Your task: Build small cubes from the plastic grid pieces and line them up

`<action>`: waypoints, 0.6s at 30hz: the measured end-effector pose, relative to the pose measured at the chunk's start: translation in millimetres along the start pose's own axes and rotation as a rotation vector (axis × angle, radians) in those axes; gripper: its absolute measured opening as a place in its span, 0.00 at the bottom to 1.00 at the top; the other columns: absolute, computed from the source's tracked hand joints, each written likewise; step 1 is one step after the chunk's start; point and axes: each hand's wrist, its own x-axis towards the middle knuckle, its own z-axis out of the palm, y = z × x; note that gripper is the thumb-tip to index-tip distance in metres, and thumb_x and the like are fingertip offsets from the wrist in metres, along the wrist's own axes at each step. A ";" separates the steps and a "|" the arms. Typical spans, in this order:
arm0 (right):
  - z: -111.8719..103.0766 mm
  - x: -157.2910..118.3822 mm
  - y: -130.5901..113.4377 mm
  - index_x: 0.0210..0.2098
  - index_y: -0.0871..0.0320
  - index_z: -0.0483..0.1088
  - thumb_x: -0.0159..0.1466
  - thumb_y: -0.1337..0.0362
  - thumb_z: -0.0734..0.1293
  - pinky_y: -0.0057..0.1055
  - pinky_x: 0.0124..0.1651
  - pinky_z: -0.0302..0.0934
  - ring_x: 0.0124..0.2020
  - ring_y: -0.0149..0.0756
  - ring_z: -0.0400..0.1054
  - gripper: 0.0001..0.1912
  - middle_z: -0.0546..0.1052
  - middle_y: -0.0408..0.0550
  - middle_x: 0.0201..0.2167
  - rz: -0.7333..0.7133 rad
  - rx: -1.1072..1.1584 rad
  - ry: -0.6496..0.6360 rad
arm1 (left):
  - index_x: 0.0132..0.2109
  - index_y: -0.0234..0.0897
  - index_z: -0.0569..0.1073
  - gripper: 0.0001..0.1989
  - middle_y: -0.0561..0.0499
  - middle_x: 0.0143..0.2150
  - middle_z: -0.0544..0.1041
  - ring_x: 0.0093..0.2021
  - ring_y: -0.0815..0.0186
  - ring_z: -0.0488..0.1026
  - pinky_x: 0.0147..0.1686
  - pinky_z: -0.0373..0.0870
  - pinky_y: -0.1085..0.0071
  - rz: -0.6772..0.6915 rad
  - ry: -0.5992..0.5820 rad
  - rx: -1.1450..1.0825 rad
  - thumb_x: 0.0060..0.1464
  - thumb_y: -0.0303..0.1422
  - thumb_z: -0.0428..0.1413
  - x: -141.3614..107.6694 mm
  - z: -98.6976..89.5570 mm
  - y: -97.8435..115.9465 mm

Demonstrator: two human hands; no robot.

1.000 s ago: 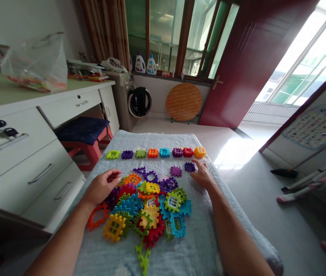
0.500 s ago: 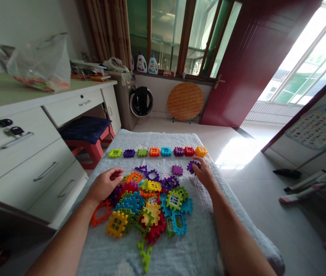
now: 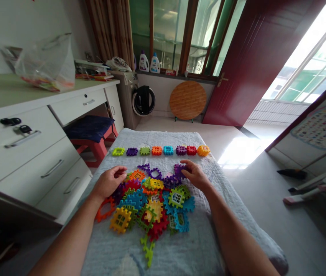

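Note:
My right hand has its thumb and fingers on a purple toothed piece just right of the pile. Over the pile's upper left edge hovers my left hand, its fingers curled and thumb close to them; whether anything is between them is too small to tell. Interlocking plastic pieces lie heaped between the forearms, among them a yellow window piece, a green window piece and a blue frame. Beyond the heap runs a row of small blocks, from a lime one to an orange one.
A light blue cloth covers the surface under the pieces. To the left stand a white desk and a red stool with a dark cushion. A washing machine and round wooden tabletop are behind.
My right hand has moved left with the purple piece, to where a lighter purple piece lay, which is no longer seen separately. My left hand has barely moved.

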 end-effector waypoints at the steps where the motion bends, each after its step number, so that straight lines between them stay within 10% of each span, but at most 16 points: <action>1: 1.0 -0.2 -1.9 0.49 0.58 0.67 0.58 0.64 0.64 0.29 0.29 0.58 0.24 0.29 0.60 0.19 0.69 0.41 0.26 -0.013 -0.045 0.007 | 0.43 0.36 0.74 0.20 0.48 0.37 0.80 0.38 0.60 0.76 0.41 0.72 0.67 0.000 0.001 -0.001 0.46 0.46 0.55 -0.1 0.0 0.0; 7: 2.4 -6.6 -29.1 0.47 0.57 0.70 0.55 0.66 0.67 0.43 0.54 0.56 0.49 0.45 0.60 0.19 0.67 0.54 0.49 -0.193 -0.489 0.187 | 0.42 0.36 0.75 0.20 0.48 0.36 0.80 0.37 0.60 0.77 0.41 0.73 0.67 -0.002 0.008 -0.008 0.46 0.46 0.56 -1.1 -0.5 1.3; 13: 17.6 -15.7 -50.8 0.42 0.54 0.73 0.53 0.54 0.72 0.39 0.49 0.56 0.43 0.42 0.61 0.19 0.72 0.48 0.38 -0.253 -0.562 -0.241 | 0.42 0.36 0.75 0.20 0.48 0.36 0.80 0.38 0.60 0.77 0.40 0.73 0.68 0.002 0.003 -0.021 0.46 0.45 0.56 0.5 -0.1 -1.0; 18: 25.2 -14.3 -49.4 0.39 0.56 0.75 0.53 0.60 0.71 0.37 0.47 0.56 0.40 0.40 0.65 0.15 0.74 0.48 0.35 -0.233 -0.597 -0.228 | 0.43 0.36 0.75 0.20 0.48 0.36 0.80 0.37 0.60 0.77 0.40 0.73 0.68 -0.009 -0.005 -0.028 0.46 0.45 0.56 1.7 1.1 -4.1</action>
